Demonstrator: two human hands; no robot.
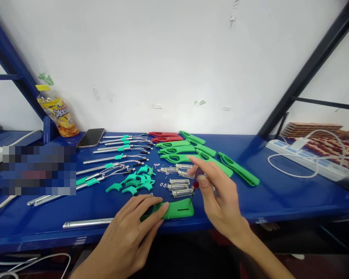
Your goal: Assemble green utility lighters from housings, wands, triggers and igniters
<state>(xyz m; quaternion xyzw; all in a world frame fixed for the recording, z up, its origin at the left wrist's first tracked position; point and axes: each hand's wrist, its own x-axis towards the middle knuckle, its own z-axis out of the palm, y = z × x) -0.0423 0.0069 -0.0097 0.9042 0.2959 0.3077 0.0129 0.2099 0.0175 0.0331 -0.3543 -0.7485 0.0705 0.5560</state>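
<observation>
My left hand (133, 228) is closed over a green lighter body (177, 210) near the table's front edge, pressing it down. A metal tube (87, 223) sticks out to the left from under that hand. In my right hand (218, 193) is a small screwdriver (195, 182) with a dark purple-red handle, pinched between thumb and fingers. Its tip meets the right end of the green body, beside a dark slot. Just behind lie several clear fuel tanks (182, 192) and a heap of teal triggers (138, 179).
Several metal tubes with wires (104, 158) lie to the left. Green handle shells (238, 168) and red ones (165, 139) rest at the back. A phone (90, 138), a leaning drink bottle (58, 112) and a white power strip (308, 159) flank them.
</observation>
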